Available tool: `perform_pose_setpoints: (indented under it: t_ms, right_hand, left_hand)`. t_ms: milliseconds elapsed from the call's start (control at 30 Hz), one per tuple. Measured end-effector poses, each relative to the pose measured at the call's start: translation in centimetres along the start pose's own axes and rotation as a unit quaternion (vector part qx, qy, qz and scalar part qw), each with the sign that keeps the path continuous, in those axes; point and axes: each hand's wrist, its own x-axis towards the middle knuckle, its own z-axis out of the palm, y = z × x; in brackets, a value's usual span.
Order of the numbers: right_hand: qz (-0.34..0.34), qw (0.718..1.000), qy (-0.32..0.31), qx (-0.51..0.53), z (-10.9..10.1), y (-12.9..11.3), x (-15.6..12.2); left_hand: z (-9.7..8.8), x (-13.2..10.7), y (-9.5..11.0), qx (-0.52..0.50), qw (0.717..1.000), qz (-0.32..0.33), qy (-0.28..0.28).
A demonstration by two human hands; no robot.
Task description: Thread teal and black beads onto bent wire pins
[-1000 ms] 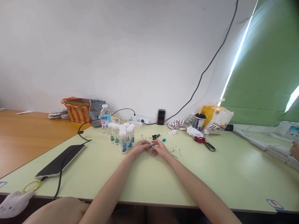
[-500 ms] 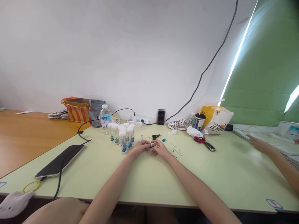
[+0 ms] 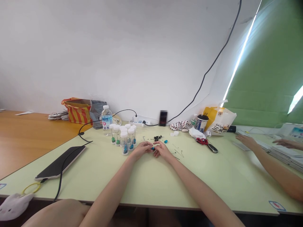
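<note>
My left hand (image 3: 142, 148) and my right hand (image 3: 162, 149) meet over the pale green table (image 3: 151, 179), fingers pinched together on a small blue part (image 3: 153, 148) between them. Just left of my left hand stands a cluster of small clear vials with white caps (image 3: 123, 136) holding green and blue bits. Beyond my hands lie small black parts (image 3: 157, 138), another blue part (image 3: 166, 141) and thin metal pins (image 3: 179, 153).
A phone (image 3: 61, 162) on a black cable lies at the left, a water bottle (image 3: 106, 119) and a striped bag (image 3: 78, 110) behind. Red scissors (image 3: 202, 141), a cup (image 3: 202, 122) and a yellow-white bag (image 3: 219, 119) sit right. Another person's hand (image 3: 246, 141) reaches onto stacked papers (image 3: 281, 153).
My hands have stayed pinched on the blue part. The other person's arm has come in from the right and now rests its hand at the stacked papers.
</note>
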Motion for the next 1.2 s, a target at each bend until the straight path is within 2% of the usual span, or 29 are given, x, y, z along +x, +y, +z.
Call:
perform_pose_setpoints:
  t_ms: [167, 333, 467, 667, 833, 1000, 1200]
  right_hand:
    - [-0.014, 1.000, 0.014, -0.010, -0.02, 0.05, 0.09]
    - [0.010, 1.000, 0.002, -0.005, -0.06, 0.22, 0.24]
    - [-0.008, 1.000, 0.018, -0.007, -0.06, 0.27, 0.23]
    - [0.009, 1.000, -0.002, -0.003, -0.07, 0.16, 0.21]
    - [-0.014, 1.000, 0.018, -0.012, 0.05, -0.08, 0.07]
    - [0.010, 1.000, 0.002, -0.012, 0.00, -0.11, 0.06]
    - [-0.012, 1.000, 0.008, -0.011, -0.09, 0.18, 0.15]
  left_hand:
    - [-0.15, 0.14, -0.15, 0.001, 1.000, -0.002, -0.010]
    - [-0.16, 0.19, -0.22, -0.004, 1.000, 0.001, -0.011]
    - [-0.09, 0.17, -0.17, -0.006, 1.000, -0.003, -0.003]
    - [-0.02, 0.15, -0.09, 0.000, 1.000, -0.004, -0.007]
    - [0.02, 0.19, -0.08, 0.002, 1.000, 0.000, -0.001]
    - [-0.05, 0.16, -0.17, 0.004, 1.000, 0.001, -0.007]
    - [-0.20, 0.19, -0.26, 0.009, 1.000, 0.002, -0.014]
